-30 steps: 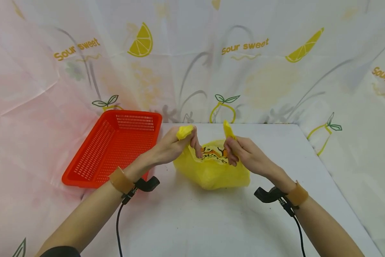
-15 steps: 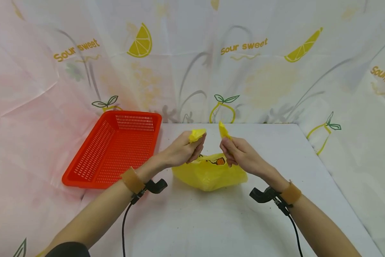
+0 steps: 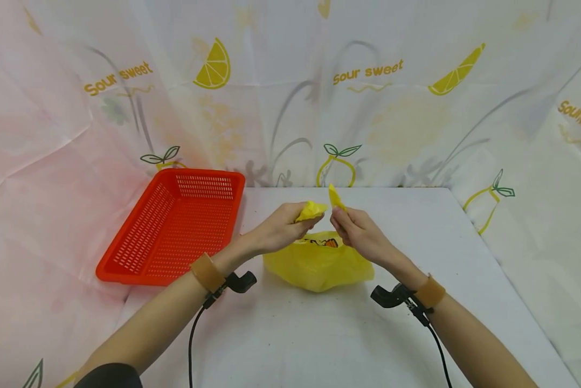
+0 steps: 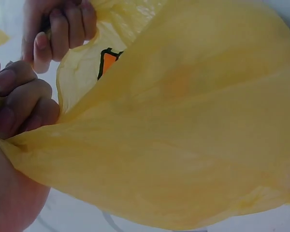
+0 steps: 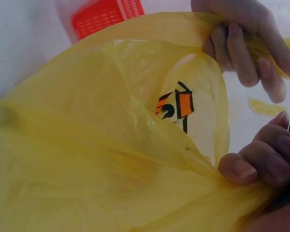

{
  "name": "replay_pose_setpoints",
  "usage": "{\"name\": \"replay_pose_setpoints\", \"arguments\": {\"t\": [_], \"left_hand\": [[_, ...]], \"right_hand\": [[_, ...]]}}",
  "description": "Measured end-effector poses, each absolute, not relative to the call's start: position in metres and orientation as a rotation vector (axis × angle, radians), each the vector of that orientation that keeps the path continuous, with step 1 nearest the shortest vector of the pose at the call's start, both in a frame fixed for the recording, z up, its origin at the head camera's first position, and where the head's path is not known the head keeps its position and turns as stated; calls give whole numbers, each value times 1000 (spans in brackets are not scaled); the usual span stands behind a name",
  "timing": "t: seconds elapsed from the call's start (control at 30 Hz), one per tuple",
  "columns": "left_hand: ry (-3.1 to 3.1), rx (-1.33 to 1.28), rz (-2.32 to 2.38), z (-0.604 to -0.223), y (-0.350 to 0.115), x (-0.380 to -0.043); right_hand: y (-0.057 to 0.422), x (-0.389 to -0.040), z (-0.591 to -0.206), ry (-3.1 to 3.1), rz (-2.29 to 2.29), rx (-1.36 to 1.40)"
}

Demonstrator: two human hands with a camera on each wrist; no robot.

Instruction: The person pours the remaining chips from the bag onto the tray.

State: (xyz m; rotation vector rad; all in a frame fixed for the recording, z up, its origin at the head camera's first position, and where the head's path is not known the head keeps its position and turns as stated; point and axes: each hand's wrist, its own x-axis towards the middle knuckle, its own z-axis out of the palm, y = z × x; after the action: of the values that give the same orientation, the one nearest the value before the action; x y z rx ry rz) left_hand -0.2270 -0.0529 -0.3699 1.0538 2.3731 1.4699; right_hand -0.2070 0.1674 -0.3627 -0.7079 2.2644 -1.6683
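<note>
A translucent yellow plastic bag rests on the white table, its mouth up between the hands. My left hand grips one handle of it, and a crumpled end of film sticks out past the thumb. The other handle is held by my right hand, its tip pointing upward. Only a small space separates the two hands. In the right wrist view, a black and orange print shows inside the mouth. Faint orange patches show through the film in both wrist views; whether they are print or contents is unclear.
A red perforated plastic basket stands left of the bag, close to my left forearm. The white table meets a lemon-printed cloth backdrop behind. Black cables hang from the wrist cameras.
My left hand has moved right with its handle, and my right hand has shifted slightly left. The gap between them has shrunk. Less of the print inside the bag shows now.
</note>
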Motion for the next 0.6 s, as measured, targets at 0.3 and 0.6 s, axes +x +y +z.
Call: {"name": "replay_pose_setpoints", "arguments": {"t": [0.3, 0.6], "left_hand": [[2492, 1063, 1375, -370, -49, -227], [2395, 866, 1428, -373, -43, -227]], "right_hand": [[171, -215, -380, 2366, -1600, -658], [170, -214, -388, 2468, -1490, -682]]}}
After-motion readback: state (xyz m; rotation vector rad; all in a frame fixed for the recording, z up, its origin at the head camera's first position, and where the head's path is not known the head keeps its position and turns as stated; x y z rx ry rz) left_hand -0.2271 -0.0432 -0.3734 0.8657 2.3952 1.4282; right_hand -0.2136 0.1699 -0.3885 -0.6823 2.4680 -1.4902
